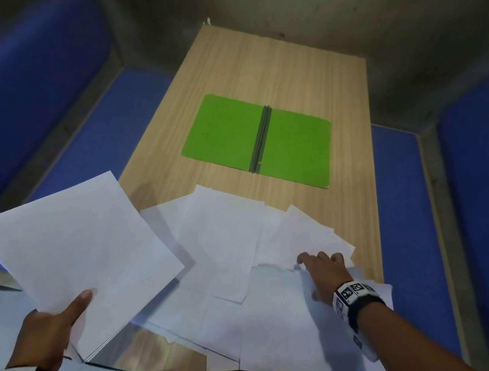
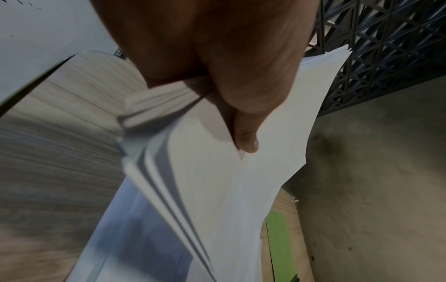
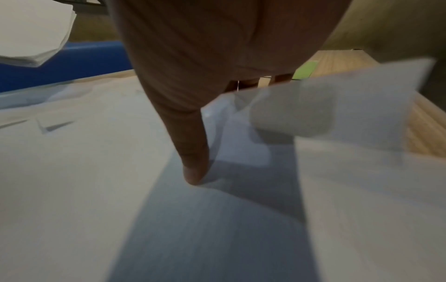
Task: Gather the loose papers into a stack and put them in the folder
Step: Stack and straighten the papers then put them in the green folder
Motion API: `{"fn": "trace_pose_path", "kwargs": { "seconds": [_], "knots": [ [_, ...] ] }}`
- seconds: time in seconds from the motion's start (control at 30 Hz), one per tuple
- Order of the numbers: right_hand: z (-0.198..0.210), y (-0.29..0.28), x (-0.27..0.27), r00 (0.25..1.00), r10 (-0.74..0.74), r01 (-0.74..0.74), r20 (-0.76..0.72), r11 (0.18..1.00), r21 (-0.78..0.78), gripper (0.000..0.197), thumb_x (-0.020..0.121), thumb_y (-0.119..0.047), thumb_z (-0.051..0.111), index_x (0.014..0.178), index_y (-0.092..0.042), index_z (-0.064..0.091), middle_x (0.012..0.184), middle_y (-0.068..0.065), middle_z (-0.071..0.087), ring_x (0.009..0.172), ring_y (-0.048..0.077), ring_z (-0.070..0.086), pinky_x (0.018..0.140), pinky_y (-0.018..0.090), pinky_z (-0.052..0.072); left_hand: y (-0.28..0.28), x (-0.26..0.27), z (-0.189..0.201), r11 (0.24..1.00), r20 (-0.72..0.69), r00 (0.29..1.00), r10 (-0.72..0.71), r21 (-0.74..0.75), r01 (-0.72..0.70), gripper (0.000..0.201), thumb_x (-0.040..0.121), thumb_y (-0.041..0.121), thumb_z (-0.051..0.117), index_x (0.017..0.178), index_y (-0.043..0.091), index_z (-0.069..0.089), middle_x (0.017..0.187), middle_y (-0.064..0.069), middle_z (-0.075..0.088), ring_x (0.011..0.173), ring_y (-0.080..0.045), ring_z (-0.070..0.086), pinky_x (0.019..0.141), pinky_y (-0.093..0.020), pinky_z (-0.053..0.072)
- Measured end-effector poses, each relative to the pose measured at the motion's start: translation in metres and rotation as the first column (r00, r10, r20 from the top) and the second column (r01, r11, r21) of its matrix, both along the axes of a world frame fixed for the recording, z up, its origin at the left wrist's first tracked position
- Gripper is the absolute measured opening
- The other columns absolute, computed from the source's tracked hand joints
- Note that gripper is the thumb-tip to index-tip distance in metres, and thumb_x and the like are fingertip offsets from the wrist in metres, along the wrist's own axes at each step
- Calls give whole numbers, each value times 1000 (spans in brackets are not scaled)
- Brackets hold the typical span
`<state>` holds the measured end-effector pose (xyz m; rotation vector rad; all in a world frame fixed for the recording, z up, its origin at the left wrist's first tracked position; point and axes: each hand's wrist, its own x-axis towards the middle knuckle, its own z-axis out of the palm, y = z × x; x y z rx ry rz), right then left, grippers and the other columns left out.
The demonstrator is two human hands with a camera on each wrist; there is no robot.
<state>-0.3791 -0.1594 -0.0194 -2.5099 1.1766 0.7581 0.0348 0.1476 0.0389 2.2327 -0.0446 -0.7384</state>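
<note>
The wooden table (image 1: 301, 72) bears an open green folder (image 1: 224, 131) and scattered loose papers (image 1: 221, 245).

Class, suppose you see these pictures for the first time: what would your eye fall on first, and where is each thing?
The bright green folder stands out first, lying open toward the far end of the wooden table. Next come the loose papers spread over the near end, where the right hand rests on them. At the near left, the left hand holds a gathered stack raised above the table.
</note>
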Motion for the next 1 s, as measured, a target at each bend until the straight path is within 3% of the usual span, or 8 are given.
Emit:
{"fn": "trace_pose_path", "kwargs": {
  "seconds": [0.13,0.23,0.4,0.53,0.6,0.77,0.93,1.0],
  "knots": [
    [2,0,5,976,106,-92,-190,992,82,39,76,-27,64,115,-27,56,120,-2,58,119,22,49,95,42,37,-3,-4,7,1000,-26,999,23,-12,-24,56,80,38,79,88,-14,62,73,-28,59,71,-39,57,77,-50,47],
    [5,1,6,981,102,-83,-167,990,118,31,81,-19,61,111,-20,64,124,3,58,115,26,55,93,36,45,-4,-5,9,997,-37,998,59,-46,-61,50,80,32,80,88,-12,59,83,-28,63,76,-37,58,76,-47,45],
    [10,-10,7,974,225,-227,-36,973,-46,32,74,-17,68,105,-24,67,156,0,26,142,24,27,110,46,24,-3,-5,13,998,-50,997,58,-20,-59,59,81,26,79,108,-23,60,108,-42,65,76,-35,55,79,-48,46],
    [6,-11,19,961,257,-262,-97,964,-46,46,73,-7,61,114,-27,61,136,-1,44,123,21,44,101,43,28,-4,-5,13,999,-64,998,24,-32,-27,67,80,32,80,113,-22,59,104,-38,64,73,-33,56,90,-62,48],
    [7,-12,26,953,268,-278,-139,959,-57,47,73,-6,57,114,-29,56,120,-2,55,116,21,47,94,42,29,-1,-3,8,999,-53,999,11,-49,-13,61,79,31,80,115,-14,63,105,-34,69,83,-36,62,92,-60,48],
    [28,-19,28,976,201,-194,-89,978,81,38,81,-6,48,110,-28,40,91,2,65,93,28,51,89,38,42,-2,-5,0,996,-53,997,-52,-74,48,53,77,34,82,114,0,67,103,-18,73,92,-39,66,82,-50,52],
    [74,-30,19,961,257,-234,-105,953,192,10,83,-16,51,88,-24,54,99,-2,60,102,26,60,79,31,43,-26,-15,-4,989,-73,988,-133,-74,128,41,79,31,81,97,-4,71,77,-18,72,58,-31,59,49,-31,42],
    [98,-35,10,968,234,-217,-93,962,166,22,85,-23,55,106,-26,60,111,-1,64,105,23,60,84,32,46,-38,-19,-12,983,-84,981,-172,-85,165,36,79,28,81,97,-2,72,78,-16,74,61,-30,63,51,-31,46]
  ]
}}
